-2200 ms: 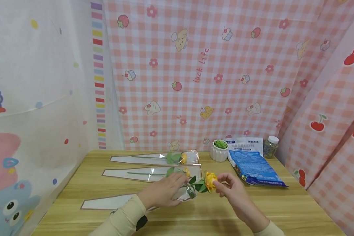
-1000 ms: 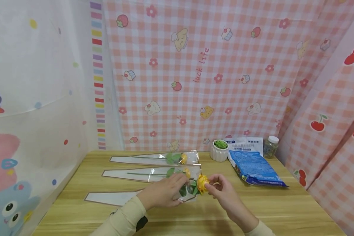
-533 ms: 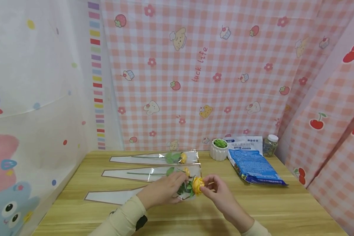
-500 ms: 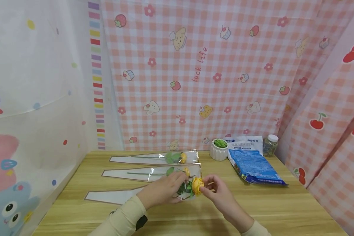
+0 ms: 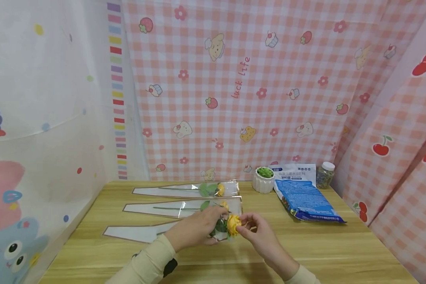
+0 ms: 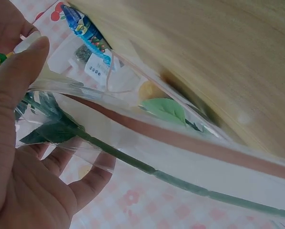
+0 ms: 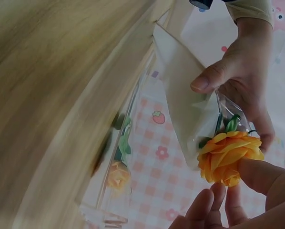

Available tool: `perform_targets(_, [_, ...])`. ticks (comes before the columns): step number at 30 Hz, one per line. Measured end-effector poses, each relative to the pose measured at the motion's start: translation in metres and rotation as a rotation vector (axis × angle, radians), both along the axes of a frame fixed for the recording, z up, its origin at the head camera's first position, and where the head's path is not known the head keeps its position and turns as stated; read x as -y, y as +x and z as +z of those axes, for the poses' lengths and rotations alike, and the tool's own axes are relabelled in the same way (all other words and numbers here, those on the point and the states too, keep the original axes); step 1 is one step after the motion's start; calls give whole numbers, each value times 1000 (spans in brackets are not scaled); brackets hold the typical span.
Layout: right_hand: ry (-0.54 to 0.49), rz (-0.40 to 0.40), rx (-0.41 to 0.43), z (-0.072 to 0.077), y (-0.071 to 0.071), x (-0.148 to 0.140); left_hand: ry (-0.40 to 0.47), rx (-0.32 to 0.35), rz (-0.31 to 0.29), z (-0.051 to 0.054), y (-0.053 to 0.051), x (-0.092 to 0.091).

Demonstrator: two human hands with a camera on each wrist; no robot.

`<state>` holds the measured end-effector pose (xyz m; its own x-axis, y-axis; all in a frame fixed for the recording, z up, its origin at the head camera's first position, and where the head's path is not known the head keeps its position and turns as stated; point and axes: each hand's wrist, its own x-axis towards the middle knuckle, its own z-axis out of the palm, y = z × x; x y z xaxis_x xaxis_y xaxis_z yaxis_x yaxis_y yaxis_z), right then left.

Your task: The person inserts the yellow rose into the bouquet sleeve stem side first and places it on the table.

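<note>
My left hand (image 5: pixel 197 228) grips a clear-and-white flower sleeve (image 5: pixel 135 233) with a brownish border, near its wide mouth. Thumb and fingers lie on opposite sides of it. Inside the sleeve runs the green stem (image 6: pixel 133 160) of an artificial yellow rose, its leaves (image 6: pixel 49 131) partly within the film. The rose's yellow bloom (image 7: pixel 228 157) sits at the mouth. My right hand (image 5: pixel 262 238) pinches that bloom between thumb and fingers. In the head view the left hand hides the sleeve's middle.
Two more sleeves, a far one (image 5: pixel 149 191) and a nearer one (image 5: pixel 138 208), each with a yellow rose, lie on the wooden table (image 5: pixel 305 256). At the back right are a white succulent pot (image 5: pixel 263 184), a blue bag (image 5: pixel 307 201), a white pouch (image 5: pixel 301 172) and a jar (image 5: pixel 325 175).
My right hand has moved left with the rose, so the bloom has come from beyond the sleeve to its mouth. The left hand stays nearly in place; the sleeve's narrow end has risen slightly.
</note>
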<state>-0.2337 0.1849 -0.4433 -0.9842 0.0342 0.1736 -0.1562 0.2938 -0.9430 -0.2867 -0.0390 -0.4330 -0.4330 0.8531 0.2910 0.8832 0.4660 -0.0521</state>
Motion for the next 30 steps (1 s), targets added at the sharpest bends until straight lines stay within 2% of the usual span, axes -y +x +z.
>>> perform_targets(13, [66, 10, -73, -5, 0, 10, 22, 12, 7, 0, 0, 0])
perform_targets(16, [36, 26, -56, -7, 1, 12, 22, 8, 9, 0, 1, 0])
perform_targets(22, [-86, 129, -44, -11, -2, 15, 31, -7, -1, -1, 1, -1])
perform_targets(26, [-69, 156, -67, -12, -5, 16, 39, -9, -11, -1, 0, -3])
perform_targets(30, [-31, 149, -79, -12, -6, 18, 27, 9, 1, 0, 0, -4])
